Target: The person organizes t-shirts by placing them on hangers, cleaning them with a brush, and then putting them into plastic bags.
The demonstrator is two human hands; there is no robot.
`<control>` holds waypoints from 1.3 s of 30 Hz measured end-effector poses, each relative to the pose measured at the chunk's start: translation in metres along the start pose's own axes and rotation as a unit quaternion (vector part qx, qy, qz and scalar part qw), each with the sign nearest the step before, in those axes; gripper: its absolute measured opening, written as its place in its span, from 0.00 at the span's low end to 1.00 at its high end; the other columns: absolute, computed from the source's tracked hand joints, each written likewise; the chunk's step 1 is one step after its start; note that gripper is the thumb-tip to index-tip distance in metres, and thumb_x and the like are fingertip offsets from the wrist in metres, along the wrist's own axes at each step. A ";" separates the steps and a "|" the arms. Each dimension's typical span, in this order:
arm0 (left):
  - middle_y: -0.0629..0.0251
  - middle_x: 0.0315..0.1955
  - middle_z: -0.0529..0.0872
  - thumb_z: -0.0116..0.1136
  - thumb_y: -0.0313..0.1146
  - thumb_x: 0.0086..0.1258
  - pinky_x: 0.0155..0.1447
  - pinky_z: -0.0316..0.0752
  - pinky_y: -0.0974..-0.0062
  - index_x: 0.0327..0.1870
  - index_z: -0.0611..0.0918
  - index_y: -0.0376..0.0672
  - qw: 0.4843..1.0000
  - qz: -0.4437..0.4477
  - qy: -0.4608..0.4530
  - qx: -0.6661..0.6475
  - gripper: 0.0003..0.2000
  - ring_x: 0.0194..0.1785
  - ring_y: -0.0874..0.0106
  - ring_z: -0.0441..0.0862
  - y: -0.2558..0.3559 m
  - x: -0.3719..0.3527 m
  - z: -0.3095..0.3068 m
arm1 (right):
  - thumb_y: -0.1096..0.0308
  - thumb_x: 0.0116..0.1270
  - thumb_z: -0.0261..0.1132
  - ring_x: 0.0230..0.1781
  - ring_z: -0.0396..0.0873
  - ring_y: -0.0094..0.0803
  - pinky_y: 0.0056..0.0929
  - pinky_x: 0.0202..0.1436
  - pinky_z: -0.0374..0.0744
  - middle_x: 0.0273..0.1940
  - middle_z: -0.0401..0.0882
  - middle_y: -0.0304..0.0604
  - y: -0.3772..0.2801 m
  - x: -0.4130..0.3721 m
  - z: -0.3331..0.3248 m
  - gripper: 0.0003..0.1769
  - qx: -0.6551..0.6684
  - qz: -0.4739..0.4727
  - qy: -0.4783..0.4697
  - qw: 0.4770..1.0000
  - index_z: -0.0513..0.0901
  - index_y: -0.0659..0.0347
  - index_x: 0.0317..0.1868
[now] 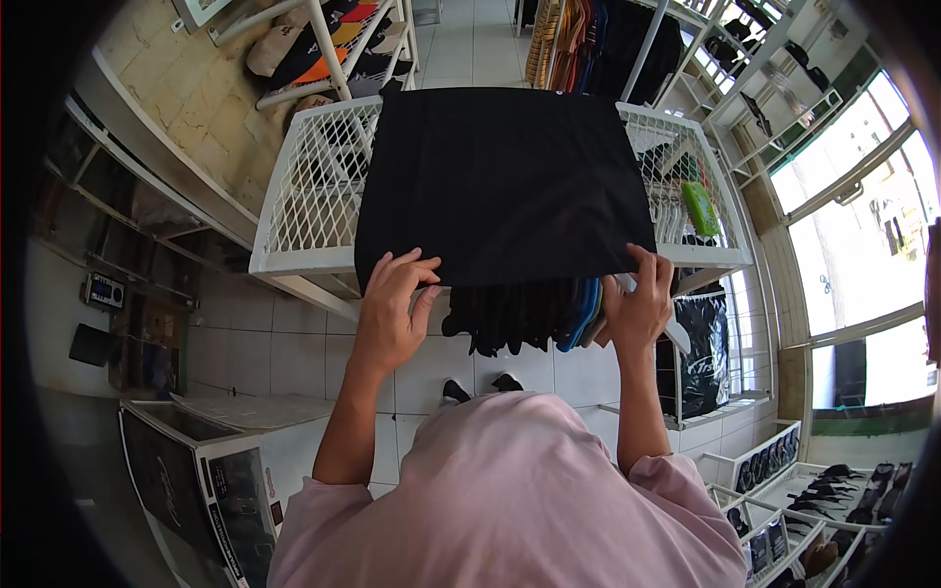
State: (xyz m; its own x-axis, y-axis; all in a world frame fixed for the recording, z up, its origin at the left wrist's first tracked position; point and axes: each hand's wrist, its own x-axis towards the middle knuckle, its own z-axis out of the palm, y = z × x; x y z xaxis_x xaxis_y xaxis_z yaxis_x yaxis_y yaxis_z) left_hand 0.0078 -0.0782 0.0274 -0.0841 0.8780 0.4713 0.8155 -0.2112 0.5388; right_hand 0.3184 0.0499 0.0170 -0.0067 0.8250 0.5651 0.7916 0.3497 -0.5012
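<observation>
A plain black cloth (505, 186), perhaps a folded garment, lies spread over a white mesh-topped rack in front of me. Its near edge hangs slightly past the rack's front rail. At the near left corner, my left hand (392, 309) has its fingers over the edge and its thumb just below. My right hand (639, 299) grips the near right corner in much the same way, fingers bent on top and thumb lower. Whatever lies under the cloth is hidden.
A green packet (700, 209) lies on the rack's mesh top (319, 181) at the right. Dark and blue garments (520, 314) hang below the front rail. Caps (294, 54) fill a shelf at the far left, and more clothes (578, 49) hang behind. A counter (225, 421) stands at my left.
</observation>
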 end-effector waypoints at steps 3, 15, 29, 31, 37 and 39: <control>0.56 0.58 0.92 0.65 0.28 0.78 0.82 0.66 0.44 0.49 0.85 0.40 1.000 -0.005 -0.011 -0.004 0.05 0.73 0.51 0.82 -0.001 -0.003 0.003 | 0.71 0.57 0.81 0.49 0.87 0.49 0.46 0.52 0.84 0.51 0.82 0.44 -0.010 0.013 0.009 0.23 -0.025 -0.037 -0.027 0.999 0.87 0.55 0.54; 0.58 0.61 0.91 0.74 0.33 0.72 0.80 0.71 0.48 0.51 0.90 0.40 0.999 0.021 -0.029 0.020 0.11 0.74 0.54 0.81 -0.014 0.031 -0.004 | 0.69 0.64 0.78 0.49 0.86 0.46 0.49 0.53 0.82 0.45 0.87 0.44 -0.024 0.026 0.058 0.14 0.038 -0.118 -0.093 0.988 0.90 0.59 0.49; 0.62 0.45 0.85 0.73 0.37 0.75 0.59 0.79 0.59 0.55 0.91 0.43 0.995 -0.013 0.047 0.086 0.13 0.51 0.59 0.82 -0.061 0.060 0.039 | 0.60 0.61 0.84 0.39 0.87 0.45 0.45 0.49 0.80 0.35 0.88 0.43 0.022 0.061 -0.006 0.17 0.022 -0.184 -0.062 0.981 0.86 0.57 0.41; 0.62 0.44 0.85 0.72 0.37 0.76 0.58 0.79 0.59 0.55 0.91 0.43 0.995 -0.021 0.048 0.088 0.12 0.51 0.59 0.82 -0.060 0.059 0.041 | 0.63 0.54 0.87 0.41 0.88 0.45 0.43 0.50 0.83 0.36 0.88 0.44 0.034 0.061 -0.013 0.20 0.014 -0.162 -0.073 0.984 0.86 0.59 0.41; 0.63 0.45 0.85 0.72 0.36 0.75 0.59 0.79 0.59 0.55 0.90 0.43 0.993 -0.017 0.064 0.095 0.12 0.51 0.59 0.82 -0.061 0.060 0.044 | 0.72 0.53 0.86 0.33 0.85 0.40 0.36 0.39 0.84 0.36 0.86 0.46 0.052 0.048 -0.008 0.24 0.036 -0.155 -0.067 0.985 0.89 0.61 0.51; 0.63 0.45 0.85 0.72 0.35 0.75 0.59 0.80 0.59 0.55 0.90 0.43 0.993 -0.025 0.066 0.091 0.12 0.51 0.59 0.82 -0.062 0.060 0.044 | 0.77 0.54 0.82 0.32 0.84 0.40 0.36 0.39 0.83 0.34 0.84 0.44 0.054 0.048 -0.010 0.23 0.016 -0.152 -0.038 0.987 0.90 0.61 0.52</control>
State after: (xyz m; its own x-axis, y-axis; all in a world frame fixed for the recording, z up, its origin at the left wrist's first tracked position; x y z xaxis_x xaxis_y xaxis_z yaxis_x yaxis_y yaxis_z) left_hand -0.0224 0.0066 -0.0089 -0.1916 0.8188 0.5411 0.8971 -0.0775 0.4350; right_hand 0.3668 0.1039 0.0240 -0.2885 0.7098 0.6426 0.7256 0.5999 -0.3369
